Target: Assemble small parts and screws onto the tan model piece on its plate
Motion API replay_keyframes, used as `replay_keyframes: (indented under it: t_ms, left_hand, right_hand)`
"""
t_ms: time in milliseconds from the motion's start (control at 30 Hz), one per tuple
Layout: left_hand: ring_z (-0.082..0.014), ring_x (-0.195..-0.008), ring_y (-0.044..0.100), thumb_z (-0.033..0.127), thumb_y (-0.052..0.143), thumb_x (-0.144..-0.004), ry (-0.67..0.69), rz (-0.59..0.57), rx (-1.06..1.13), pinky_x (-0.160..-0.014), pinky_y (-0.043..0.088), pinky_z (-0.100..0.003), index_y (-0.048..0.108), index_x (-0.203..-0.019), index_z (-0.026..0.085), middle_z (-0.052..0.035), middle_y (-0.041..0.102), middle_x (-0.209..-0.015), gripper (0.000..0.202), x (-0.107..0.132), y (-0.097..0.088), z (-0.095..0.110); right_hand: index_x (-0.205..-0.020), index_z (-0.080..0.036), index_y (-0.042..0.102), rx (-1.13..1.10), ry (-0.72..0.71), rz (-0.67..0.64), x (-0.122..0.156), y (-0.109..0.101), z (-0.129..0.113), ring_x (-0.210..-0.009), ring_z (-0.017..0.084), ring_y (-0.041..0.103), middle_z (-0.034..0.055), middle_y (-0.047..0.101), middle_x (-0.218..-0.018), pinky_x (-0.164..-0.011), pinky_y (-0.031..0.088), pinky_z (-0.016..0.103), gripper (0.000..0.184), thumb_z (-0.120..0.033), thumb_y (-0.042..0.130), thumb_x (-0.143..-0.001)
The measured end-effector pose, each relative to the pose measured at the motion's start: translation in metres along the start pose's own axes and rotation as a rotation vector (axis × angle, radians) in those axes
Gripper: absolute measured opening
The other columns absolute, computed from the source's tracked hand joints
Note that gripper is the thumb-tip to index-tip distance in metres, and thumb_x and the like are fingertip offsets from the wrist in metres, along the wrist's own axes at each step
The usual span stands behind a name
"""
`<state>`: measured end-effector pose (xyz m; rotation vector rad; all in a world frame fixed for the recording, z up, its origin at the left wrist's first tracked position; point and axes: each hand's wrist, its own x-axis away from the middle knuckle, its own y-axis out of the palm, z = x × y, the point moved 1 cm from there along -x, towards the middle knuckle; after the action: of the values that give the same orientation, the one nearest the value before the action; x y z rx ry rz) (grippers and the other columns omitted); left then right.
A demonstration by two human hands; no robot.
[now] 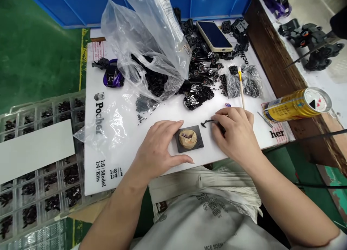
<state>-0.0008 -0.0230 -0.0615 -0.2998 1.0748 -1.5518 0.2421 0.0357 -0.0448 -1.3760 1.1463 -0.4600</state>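
My left hand [159,143] lies flat and open on the white board, its fingers and thumb on either side of a dark square pad [189,139]. On the pad sits a lump of beige putty [187,139] with a dark red patch in its top. My right hand [235,134] is pinched on a small curved black plastic part [206,123], which sticks out to the left past my fingertips. That part hangs just right of the pad, not touching it. A wooden-handled swab [241,87] stands beyond my right hand.
A clear plastic bag [143,36] of black parts, black model car pieces [199,98] and a phone [214,35] lie at the back of the white board [108,159]. A yellow can [296,105] lies to the right. A plastic tray [35,203] of black parts sits left.
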Motion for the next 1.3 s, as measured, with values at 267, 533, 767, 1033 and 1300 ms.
replay_keyframes:
  t_ms: [267, 533, 767, 1033, 1300]
  left_hand:
    - [-0.0337, -0.123, 0.061, 0.077, 0.072, -0.078, -0.009, 0.032, 0.078, -0.108, 0.050, -0.050, 0.047, -0.152, 0.023, -0.0139, 0.067, -0.133, 0.095, 0.003, 0.001, -0.001]
    - [-0.0334, -0.123, 0.061, 0.078, 0.071, -0.078, 0.004, 0.030, 0.086, -0.107, 0.051, -0.050, 0.047, -0.151, 0.021, -0.0146, 0.068, -0.133, 0.095, 0.003, -0.001, 0.000]
    - [-0.0357, -0.123, 0.061, 0.081, 0.071, -0.077, -0.040, 0.017, 0.099, -0.106, 0.052, -0.055, 0.046, -0.153, 0.025, -0.0149, 0.067, -0.134, 0.097, 0.006, -0.001, 0.000]
    - [-0.0364, -0.127, 0.062, 0.088, 0.066, -0.074, -0.141, 0.019, 0.173, -0.107, 0.054, -0.053, 0.050, -0.152, 0.027, -0.0145, 0.067, -0.136, 0.100, 0.008, -0.007, -0.002]
    - [-0.0356, -0.129, 0.062, 0.095, 0.043, -0.081, -0.193, 0.105, 0.353, -0.114, 0.048, -0.051, 0.053, -0.152, 0.027, -0.0139, 0.066, -0.138, 0.098, 0.012, -0.004, -0.013]
  right_hand:
    - [-0.096, -0.021, 0.067, 0.012, 0.012, -0.030, 0.002, -0.002, -0.007, -0.107, 0.029, 0.060, 0.0070, 0.071, -0.106, -0.095, 0.039, 0.046, 0.010, -0.023, 0.058, -0.099]
    - [-0.088, -0.019, 0.065, 0.069, -0.021, 0.019, 0.016, -0.001, -0.017, -0.107, 0.031, 0.059, 0.0101, 0.068, -0.107, -0.096, 0.040, 0.047, 0.014, -0.027, 0.061, -0.099]
    - [-0.112, -0.020, 0.062, -0.001, 0.015, 0.147, 0.054, -0.020, -0.010, -0.108, 0.028, 0.063, 0.0102, 0.071, -0.116, -0.091, 0.041, 0.043, 0.014, -0.029, 0.060, -0.102]
    - [-0.110, -0.023, 0.063, -0.161, 0.146, 0.443, 0.094, -0.008, 0.043, -0.078, 0.021, 0.067, 0.0039, 0.070, -0.089, -0.072, 0.049, 0.036, 0.011, -0.025, 0.061, -0.099]
    - [-0.105, -0.022, 0.061, -0.255, 0.201, 0.555, 0.091, 0.024, 0.060, -0.062, 0.019, 0.058, 0.0010, 0.060, -0.074, -0.059, 0.048, 0.035, 0.009, -0.024, 0.055, -0.098]
